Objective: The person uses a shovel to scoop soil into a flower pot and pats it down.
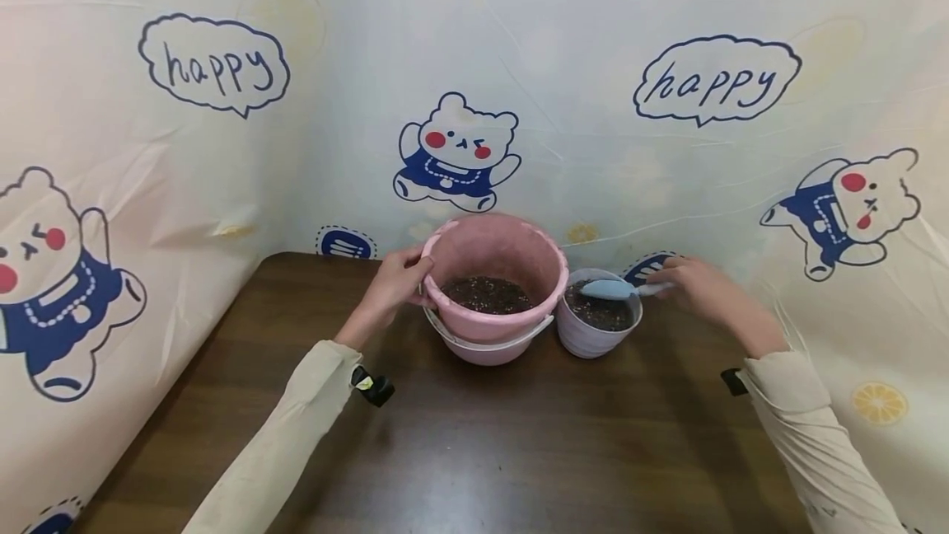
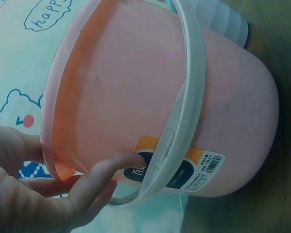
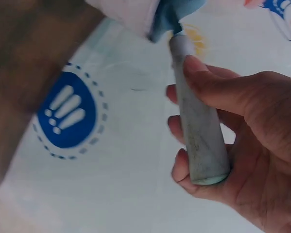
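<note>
A pink bucket (image 1: 474,323) holding dark soil (image 1: 489,295) stands toward the back of the table. My left hand (image 1: 396,283) grips its rim on the left side, thumb and fingers around the edge. In the left wrist view the bucket's white handle (image 2: 195,97) hangs against the wall, over a label (image 2: 194,170). Just right of the bucket is a smaller pale pot (image 1: 589,342), also with soil in it. My right hand (image 1: 693,287) holds a light blue trowel (image 1: 606,290), its blade over the pot. Fingers wrap its grey handle (image 3: 199,121) in the right wrist view.
A printed cloth (image 1: 578,39) with bears and "happy" bubbles rises behind and beside the brown wooden table (image 1: 474,452). The table's back edge lies close behind the bucket and pot. Dark straps (image 1: 376,388) with small devices sit on the wrists.
</note>
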{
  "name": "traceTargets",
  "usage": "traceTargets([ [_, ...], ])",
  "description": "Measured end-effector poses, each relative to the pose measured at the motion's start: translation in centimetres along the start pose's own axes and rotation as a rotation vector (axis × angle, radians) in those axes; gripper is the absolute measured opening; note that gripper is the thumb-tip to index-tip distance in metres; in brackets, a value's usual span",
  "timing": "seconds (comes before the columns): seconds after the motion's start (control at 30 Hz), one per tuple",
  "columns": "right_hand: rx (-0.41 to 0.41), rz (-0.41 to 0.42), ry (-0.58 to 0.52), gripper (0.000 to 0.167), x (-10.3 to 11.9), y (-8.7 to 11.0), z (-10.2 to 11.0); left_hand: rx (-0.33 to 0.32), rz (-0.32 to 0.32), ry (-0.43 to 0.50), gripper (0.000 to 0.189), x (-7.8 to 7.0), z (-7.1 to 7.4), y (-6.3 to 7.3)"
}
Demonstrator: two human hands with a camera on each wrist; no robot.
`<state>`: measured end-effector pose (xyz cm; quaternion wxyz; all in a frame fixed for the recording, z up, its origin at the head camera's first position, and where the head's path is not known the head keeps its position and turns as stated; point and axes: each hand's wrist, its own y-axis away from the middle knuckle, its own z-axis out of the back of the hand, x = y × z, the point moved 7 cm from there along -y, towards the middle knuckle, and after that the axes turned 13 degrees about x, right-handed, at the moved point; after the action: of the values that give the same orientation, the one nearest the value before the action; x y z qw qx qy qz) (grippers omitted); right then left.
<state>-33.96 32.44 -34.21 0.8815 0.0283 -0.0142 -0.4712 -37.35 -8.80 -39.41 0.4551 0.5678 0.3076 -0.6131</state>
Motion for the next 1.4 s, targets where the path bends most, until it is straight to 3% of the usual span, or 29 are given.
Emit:
traceTargets([
  [0.23,0.019,-0.141,0.092,0.018,3.5,1.8,0.2,0.004,0.006,-0.001,0.05,-0.1,-0.2,0.0],
  [0.4,0.051,-0.205,0.044,0.018,5.5,2.1,-0.7,0.005,0.01,-0.01,0.05,0.0,-0.1,-0.1],
  [0.53,0.022,-0.21,0.049,0.014,6.2,2.1,-0.5,0.002,0.009,-0.009,0.05,0.1,-0.1,-0.2],
  [0.77,-0.09,-0.27,0.172,0.009,9.1,2.8,0.2,0.01,0.025,-0.015,0.051,0.3,-0.2,-0.2],
  [0.97,-0.076,-0.252,0.196,0.019,11.6,2.3,-0.3,0.0,0.015,-0.027,0.052,0.1,0.0,-0.1],
  [1.13,-0.021,-0.234,0.157,0.03,11.6,1.5,-0.1,0.008,0.009,-0.001,0.051,0.2,0.0,-0.2],
  [1.23,0.0,-0.262,0.125,0.024,10.7,1.5,0.3,0.006,0.009,0.007,0.051,0.3,0.0,-0.2],
  [1.37,-0.058,-0.272,0.116,0.005,9.1,2.1,1.5,0.002,0.011,0.004,0.051,0.2,0.0,-0.2],
  [1.4,-0.081,-0.261,0.117,0.008,8.6,2.3,1.7,0.002,0.012,0.003,0.051,0.2,0.0,-0.2],
])
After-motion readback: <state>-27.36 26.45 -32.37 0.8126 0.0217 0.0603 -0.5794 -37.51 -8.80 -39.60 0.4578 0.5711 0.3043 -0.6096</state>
